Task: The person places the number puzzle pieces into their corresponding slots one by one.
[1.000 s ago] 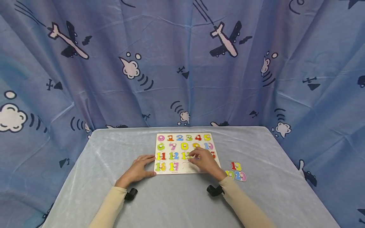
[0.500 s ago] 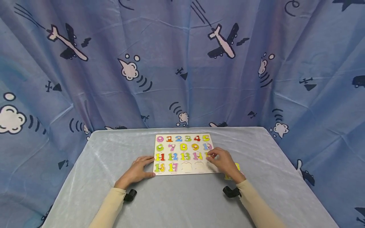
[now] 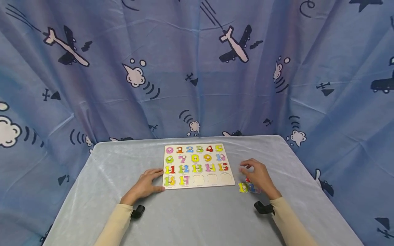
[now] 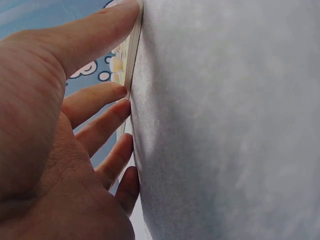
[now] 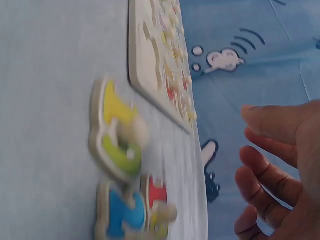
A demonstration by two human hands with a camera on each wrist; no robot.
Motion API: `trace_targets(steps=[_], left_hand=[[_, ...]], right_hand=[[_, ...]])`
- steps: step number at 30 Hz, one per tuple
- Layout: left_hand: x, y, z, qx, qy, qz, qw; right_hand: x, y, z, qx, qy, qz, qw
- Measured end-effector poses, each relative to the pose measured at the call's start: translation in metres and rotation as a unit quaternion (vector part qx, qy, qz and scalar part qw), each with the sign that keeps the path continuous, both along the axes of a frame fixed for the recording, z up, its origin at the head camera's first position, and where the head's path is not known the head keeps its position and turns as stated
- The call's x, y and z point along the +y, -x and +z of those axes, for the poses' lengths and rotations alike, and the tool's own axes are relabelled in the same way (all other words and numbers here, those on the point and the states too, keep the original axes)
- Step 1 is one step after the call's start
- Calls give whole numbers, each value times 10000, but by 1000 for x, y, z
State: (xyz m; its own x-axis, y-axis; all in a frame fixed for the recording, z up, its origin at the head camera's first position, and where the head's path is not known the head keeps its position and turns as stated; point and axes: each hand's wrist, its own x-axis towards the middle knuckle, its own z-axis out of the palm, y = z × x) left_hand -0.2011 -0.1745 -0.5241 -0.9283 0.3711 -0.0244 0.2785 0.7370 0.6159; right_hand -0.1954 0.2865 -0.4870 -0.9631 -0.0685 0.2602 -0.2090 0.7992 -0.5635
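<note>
A wooden number puzzle board [image 3: 212, 179] lies on the table, with knobbed number pieces in its upper rows and three bare recesses at lower right. My left hand [image 3: 147, 183] rests at the board's left edge, fingers straight, thumb and fingertips touching the side; the left wrist view shows this contact. Right of the board, my right hand [image 3: 256, 173] is raised over the loose pieces, fingers slightly bent and holding nothing. Under it lie a yellow-green 19 piece [image 3: 243, 187], a partly covered piece starting with a blue 2 [image 5: 122, 212], and a red-and-yellow piece [image 5: 157, 200], mostly hidden in the head view.
A light grey cloth covers the table [image 3: 191, 215]. Behind it hangs a blue curtain [image 3: 172, 68] printed with planes and clouds. Each wrist carries a black camera; the left one [image 3: 138, 212] sits close to the tabletop.
My right hand has moved right, from the board's third row to above the loose pieces. The red 15 piece now shows uncovered in its recess. The left hand stays at the board's edge.
</note>
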Motion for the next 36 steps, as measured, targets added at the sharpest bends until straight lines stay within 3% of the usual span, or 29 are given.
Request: trace_targets(steps=[9,18,25,36], left_hand=[[-1,-1,-2,-63,-30,50,10000],[0,-2,-2,-16,-23,85,10000],[-2,-4,-1,193,-97,-56,9998],[-3,-3,-1,147,-107,-114,9998]], right_hand=[[31,-9,-7,-241,-279,-287,9989],[48,-12,-18,-340,-475,-221,9980],[48,-11,-25,-371,-481,-15,9982],[47,-8,-30,-534,-524,-190,9970]])
